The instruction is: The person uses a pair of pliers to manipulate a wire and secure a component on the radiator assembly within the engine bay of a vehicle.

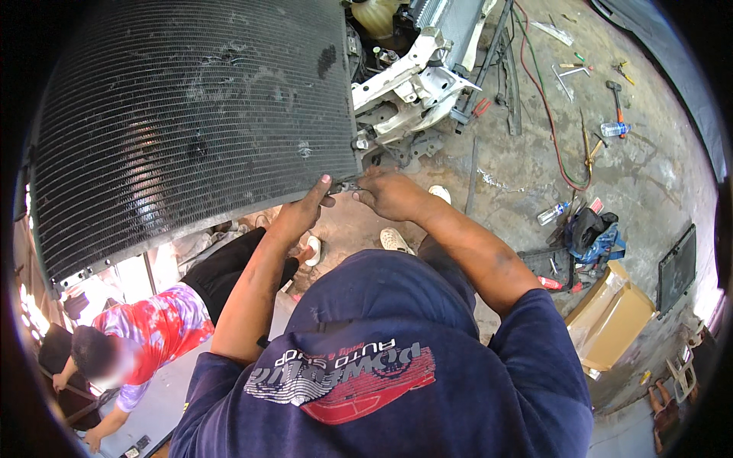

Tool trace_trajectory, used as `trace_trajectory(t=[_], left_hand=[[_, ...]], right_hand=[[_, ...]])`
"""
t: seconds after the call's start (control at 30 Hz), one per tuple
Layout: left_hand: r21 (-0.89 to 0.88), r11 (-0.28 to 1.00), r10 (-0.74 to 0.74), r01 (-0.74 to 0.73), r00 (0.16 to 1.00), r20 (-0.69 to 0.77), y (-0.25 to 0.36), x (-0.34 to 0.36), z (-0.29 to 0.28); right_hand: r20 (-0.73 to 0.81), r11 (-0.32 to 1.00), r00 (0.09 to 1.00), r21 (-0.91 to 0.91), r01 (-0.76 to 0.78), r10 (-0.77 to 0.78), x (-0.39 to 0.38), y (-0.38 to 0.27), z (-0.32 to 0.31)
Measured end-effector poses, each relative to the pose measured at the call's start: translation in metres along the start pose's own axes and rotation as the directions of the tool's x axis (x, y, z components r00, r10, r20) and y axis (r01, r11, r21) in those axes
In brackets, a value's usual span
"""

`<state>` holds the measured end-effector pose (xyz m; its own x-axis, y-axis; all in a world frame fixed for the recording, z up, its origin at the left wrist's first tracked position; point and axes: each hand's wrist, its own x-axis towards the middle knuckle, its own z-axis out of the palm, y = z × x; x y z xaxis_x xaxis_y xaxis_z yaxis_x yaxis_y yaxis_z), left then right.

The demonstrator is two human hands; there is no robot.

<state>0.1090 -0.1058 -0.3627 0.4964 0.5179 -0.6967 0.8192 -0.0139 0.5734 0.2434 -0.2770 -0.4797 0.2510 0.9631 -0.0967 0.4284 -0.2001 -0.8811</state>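
A large dark finned car radiator (252,91) fills the upper left, held tilted in front of me. My left hand (304,212) grips its near right corner, thumb on top and fingers curled beneath. Close beside it, my right hand (391,194) is closed, its fingers pinching a small metal fitting (348,186) at that same corner. The fitting's exact shape is mostly hidden by the fingers. Just beyond my right hand stands the stripped white front frame (416,84) of a car.
A person in a tie-dye shirt (179,317) bends at lower left. On the concrete floor to the right lie a hammer (617,107), water bottles (553,214), red and green hoses (546,99), a blue bag (599,237) and a cardboard box (611,317).
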Motion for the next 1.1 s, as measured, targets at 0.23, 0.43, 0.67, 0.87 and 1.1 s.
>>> trace_trajectory(t=[0.23,0.43,0.67,0.87,1.1], left_hand=[[0.02,1.0,0.014,-0.014,1.0,-0.005,-0.004,0.002,-0.001],[-0.001,0.995,0.103,-0.103,0.994,-0.048,0.001,-0.003,0.004],[0.019,0.996,0.092,-0.091,0.995,-0.041,-0.008,0.002,0.002],[0.112,0.994,0.023,-0.019,0.999,-0.032,-0.002,-0.001,-0.001],[0.006,0.995,0.101,-0.101,0.995,-0.022,-0.004,0.002,0.003]], right_hand=[[0.219,0.921,0.965,0.326,-0.214,0.147,-0.01,-0.021,-0.005],[0.489,0.564,0.839,0.633,-0.53,0.239,-0.004,-0.061,-0.013],[0.57,0.103,0.785,0.789,-0.605,0.241,-0.004,-0.082,-0.011],[0.591,-0.185,0.764,0.807,-0.561,0.259,0.008,-0.098,-0.008],[0.214,0.922,0.966,0.324,-0.21,0.145,0.005,-0.037,0.012]])
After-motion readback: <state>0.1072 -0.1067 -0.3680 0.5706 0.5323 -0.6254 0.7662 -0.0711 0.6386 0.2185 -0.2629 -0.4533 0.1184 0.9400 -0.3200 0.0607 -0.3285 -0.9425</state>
